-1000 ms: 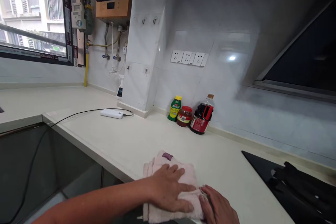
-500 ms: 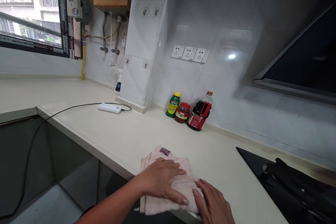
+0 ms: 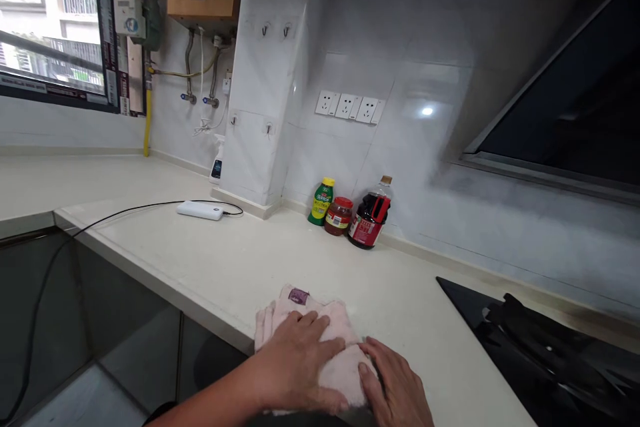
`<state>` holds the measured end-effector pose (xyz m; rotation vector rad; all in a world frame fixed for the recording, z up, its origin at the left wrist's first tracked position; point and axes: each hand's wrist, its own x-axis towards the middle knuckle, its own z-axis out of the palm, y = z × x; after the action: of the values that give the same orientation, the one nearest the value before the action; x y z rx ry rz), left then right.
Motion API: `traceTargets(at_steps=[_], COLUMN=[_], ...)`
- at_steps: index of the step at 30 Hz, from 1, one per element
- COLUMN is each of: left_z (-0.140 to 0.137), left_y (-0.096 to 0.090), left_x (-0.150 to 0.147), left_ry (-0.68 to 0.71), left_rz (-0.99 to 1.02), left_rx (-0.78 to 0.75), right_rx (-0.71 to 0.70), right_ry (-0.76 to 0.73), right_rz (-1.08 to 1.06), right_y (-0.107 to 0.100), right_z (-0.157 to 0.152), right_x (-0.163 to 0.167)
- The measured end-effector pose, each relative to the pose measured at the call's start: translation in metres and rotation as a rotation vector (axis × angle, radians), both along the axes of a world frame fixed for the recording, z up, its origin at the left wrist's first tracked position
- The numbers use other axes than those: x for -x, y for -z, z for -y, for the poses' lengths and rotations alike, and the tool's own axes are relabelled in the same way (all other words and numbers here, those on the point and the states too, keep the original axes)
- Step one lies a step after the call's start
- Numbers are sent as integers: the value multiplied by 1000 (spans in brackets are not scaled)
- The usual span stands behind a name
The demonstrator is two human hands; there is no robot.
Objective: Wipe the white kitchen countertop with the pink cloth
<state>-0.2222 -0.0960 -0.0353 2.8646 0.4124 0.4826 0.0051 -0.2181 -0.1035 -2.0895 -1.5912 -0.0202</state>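
A folded pink towel (image 3: 300,303) with a small purple tag lies at the front edge of the cream countertop (image 3: 240,260). My left hand (image 3: 295,363) lies flat on top of the towel, fingers spread. My right hand (image 3: 395,383) rests on the towel's right end, its fingers against the cloth beside the left hand's fingertips. Both hands press down on the towel; its near part is hidden beneath them.
Against the back wall stand a green bottle (image 3: 320,201), a red-lidded jar (image 3: 339,216) and a dark sauce bottle (image 3: 369,221). A white power bank (image 3: 200,210) with a black cable lies to the left. A black stove (image 3: 540,347) sits at right. A spray bottle (image 3: 217,161) stands by the pillar.
The view has shifted right and slightly down. Both hands stay on the towel and have drawn closer together, bunching it a little nearer the counter's edge.
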Motion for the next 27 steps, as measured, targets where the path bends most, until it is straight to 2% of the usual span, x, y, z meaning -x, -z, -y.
traceTargets(at_steps=[6, 14, 21, 27], left_z=[7, 9, 13, 18], left_y=[21, 39, 41, 52], left_x=[-2, -6, -6, 3], left_ry=[-69, -136, -180, -178], left_rz=[96, 155, 143, 190], left_rx=[-64, -131, -114, -150], right_rx=[-1, -66, -46, -28], right_ry=[-46, -33, -38, -11], right_rz=[22, 81, 27, -51], right_y=[2, -11, -9, -23], right_z=[-1, 4, 2, 3], right_x=[-4, 8, 9, 23])
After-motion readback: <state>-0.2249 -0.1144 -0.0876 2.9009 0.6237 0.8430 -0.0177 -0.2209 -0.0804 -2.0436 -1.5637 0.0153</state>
